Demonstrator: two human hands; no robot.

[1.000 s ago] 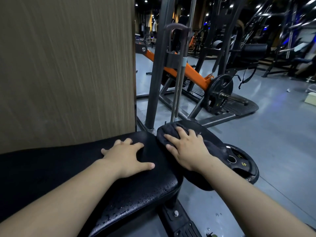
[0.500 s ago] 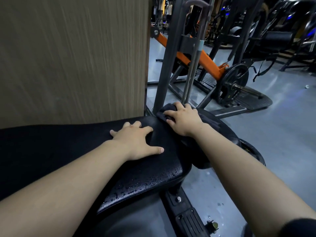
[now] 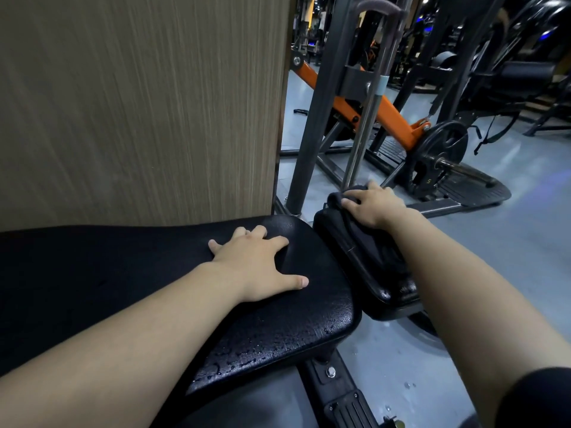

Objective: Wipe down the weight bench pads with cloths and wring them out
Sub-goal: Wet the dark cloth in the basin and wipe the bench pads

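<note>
A long black bench pad [image 3: 129,273] runs across the lower left, with water droplets along its near right edge. My left hand [image 3: 259,264] lies flat on it with fingers spread, holding nothing. To the right sits a smaller black seat pad [image 3: 383,291], separate from the long one. A dark cloth [image 3: 355,230] is draped over the seat pad. My right hand [image 3: 374,205] presses on the cloth at the seat pad's far end, with fingers curled over the bunched edge.
A wood-grain wall panel [image 3: 139,103] stands right behind the bench. Grey steel uprights [image 3: 312,125] and a chrome rod [image 3: 361,131] rise just beyond the seat pad. An orange lever arm with a weight plate [image 3: 438,149] lies further back. The bench's base frame [image 3: 340,393] sits on grey floor.
My right hand has slid the cloth away from me, from the gap between the pads to the seat pad's far end. The left hand has stayed planted on the long pad.
</note>
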